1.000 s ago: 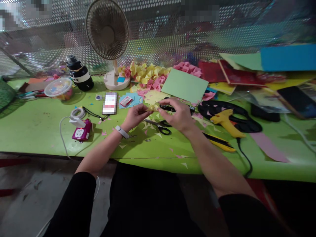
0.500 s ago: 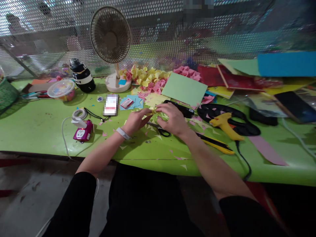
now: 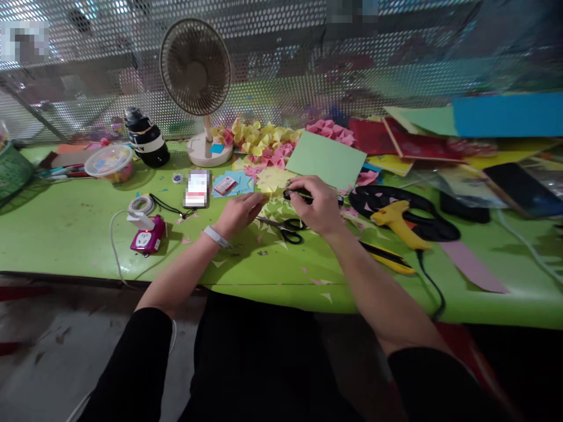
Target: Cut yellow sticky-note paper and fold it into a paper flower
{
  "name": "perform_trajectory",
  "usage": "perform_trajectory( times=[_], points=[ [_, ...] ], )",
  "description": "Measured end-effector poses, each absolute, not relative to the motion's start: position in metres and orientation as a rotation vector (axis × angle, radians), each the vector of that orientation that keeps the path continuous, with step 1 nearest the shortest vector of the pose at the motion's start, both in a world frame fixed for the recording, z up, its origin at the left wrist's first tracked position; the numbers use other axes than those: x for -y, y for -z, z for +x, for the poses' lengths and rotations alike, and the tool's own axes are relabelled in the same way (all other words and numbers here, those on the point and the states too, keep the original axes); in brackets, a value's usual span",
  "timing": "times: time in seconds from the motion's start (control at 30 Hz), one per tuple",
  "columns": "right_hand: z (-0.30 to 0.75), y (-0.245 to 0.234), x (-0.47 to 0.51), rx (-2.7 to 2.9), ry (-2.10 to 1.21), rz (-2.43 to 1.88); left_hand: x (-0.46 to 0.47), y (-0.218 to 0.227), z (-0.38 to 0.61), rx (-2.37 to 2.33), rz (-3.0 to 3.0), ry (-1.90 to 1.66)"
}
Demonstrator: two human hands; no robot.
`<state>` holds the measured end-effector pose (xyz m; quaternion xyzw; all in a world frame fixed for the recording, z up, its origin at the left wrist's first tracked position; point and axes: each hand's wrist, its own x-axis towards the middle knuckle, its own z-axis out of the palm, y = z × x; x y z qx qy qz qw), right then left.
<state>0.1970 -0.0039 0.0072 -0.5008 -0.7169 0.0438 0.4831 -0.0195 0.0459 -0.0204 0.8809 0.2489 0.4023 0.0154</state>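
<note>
Thumb and fingers of my left hand (image 3: 240, 214) are closed on a small yellow paper piece (image 3: 270, 194). My right hand (image 3: 315, 202) curls over a long black object (image 3: 303, 197), its fingertips at the near-left end; most of the object is hidden, so I cannot tell its kind. Below and between the hands, a pair of black-handled scissors (image 3: 291, 236) lies on the green table (image 3: 255, 266). Small yellow and pink paper scraps surround it. Behind the hands lie yellow paper squares (image 3: 277, 177) and a light green sheet (image 3: 326, 159).
To the right are a yellow glue gun (image 3: 402, 224), a yellow utility knife (image 3: 389, 258) and a pink strip (image 3: 472, 266). A fan (image 3: 196, 70), a black bottle (image 3: 147, 140) and folded paper flowers (image 3: 264, 138) stand behind. A purple power socket (image 3: 148, 236) sits left.
My right hand has come away from the yellow paper, rightward onto the black object, whose left end has shifted nearer. My left hand keeps the paper. The scissors are less covered.
</note>
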Motion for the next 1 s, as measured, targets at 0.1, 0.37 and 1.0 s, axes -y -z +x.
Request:
perform_trajectory(
  times=[0.1,0.37,1.0],
  points=[
    [0.200,-0.007,0.000,1.683,-0.264,-1.318,-0.049,0.022,-0.020,-0.762,2.732,-1.295],
    [0.193,-0.007,0.001,1.595,-0.504,-1.339,-0.055,0.025,-0.026,-0.729,2.809,-1.214],
    [0.203,0.019,-0.023,1.338,-0.896,-1.229,-0.069,0.022,-0.028,-0.879,1.952,-1.631]
  ],
)
